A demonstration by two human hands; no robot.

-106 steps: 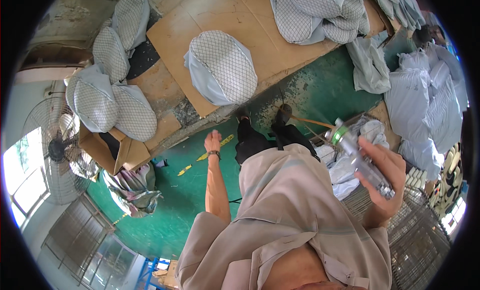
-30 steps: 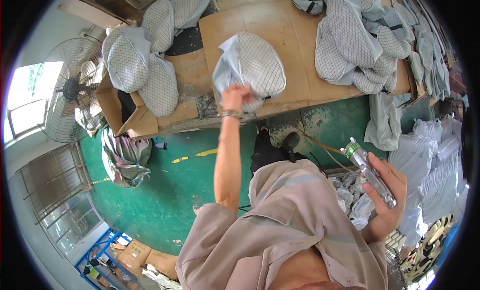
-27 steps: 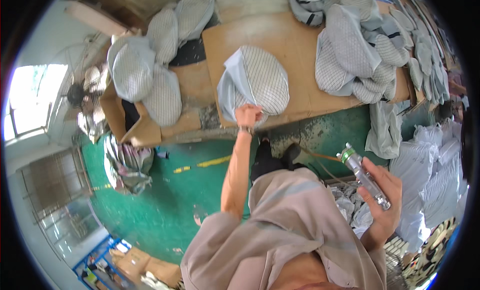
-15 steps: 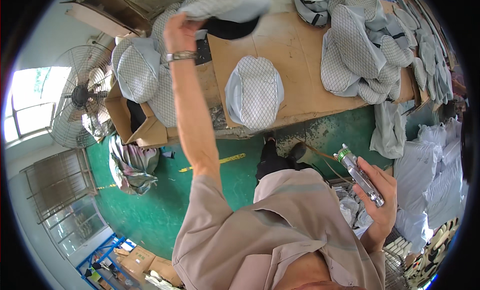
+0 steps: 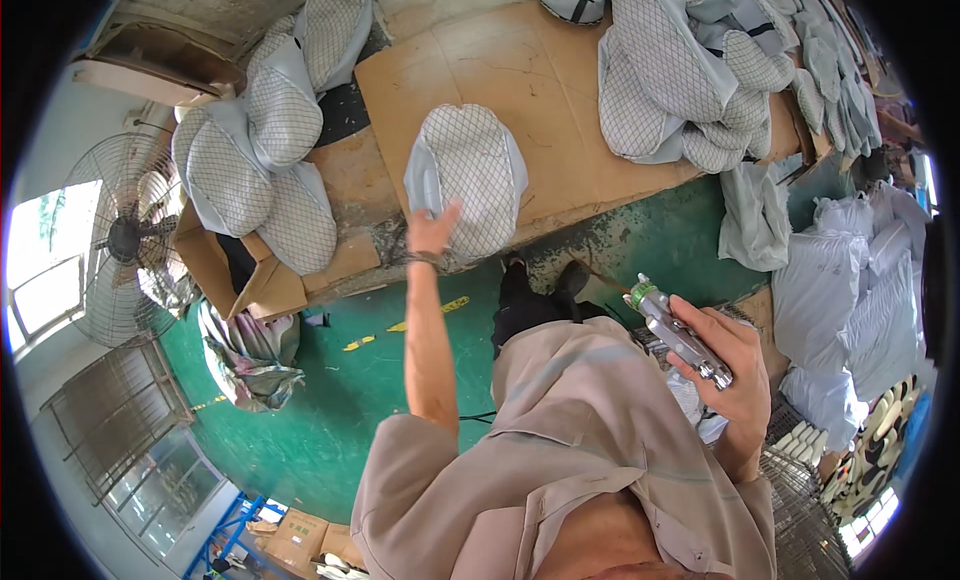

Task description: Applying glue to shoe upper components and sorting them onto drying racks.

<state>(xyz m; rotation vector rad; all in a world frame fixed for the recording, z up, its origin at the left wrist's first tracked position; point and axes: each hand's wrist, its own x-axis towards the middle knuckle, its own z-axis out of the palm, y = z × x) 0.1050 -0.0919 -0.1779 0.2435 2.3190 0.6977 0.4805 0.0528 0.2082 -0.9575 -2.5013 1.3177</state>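
Green workshop floor (image 5: 300, 420) underfoot, cardboard-covered surface (image 5: 560, 110) ahead, pedestal fan (image 5: 125, 240) off to the left. Quilted grey cover (image 5: 470, 175) lying flat near the front edge of the cardboard, one end overhanging toward the floor. Left hand (image 5: 432, 230) stretched out, fingers spread and loose, resting on the lower left edge of that cover, not closed around it. Right hand (image 5: 735, 365) held back at the side, clenched around a metal spray gun (image 5: 675, 330), nozzle with its green ring pointing up and left, well apart from the cover. More covers (image 5: 265, 150) piled at the left end of the surface above an open carton (image 5: 235, 270), and a bigger heap (image 5: 700, 80) at the right.

Step in hand, by the look of it: flattening and placing the cover for spraying. Best done by pressing with the palm, smoothing outward so no fold stays under the quilting, and sliding the overhanging end fully onto the cardboard. Worth keeping the gun aimed away until the left hand is clear.
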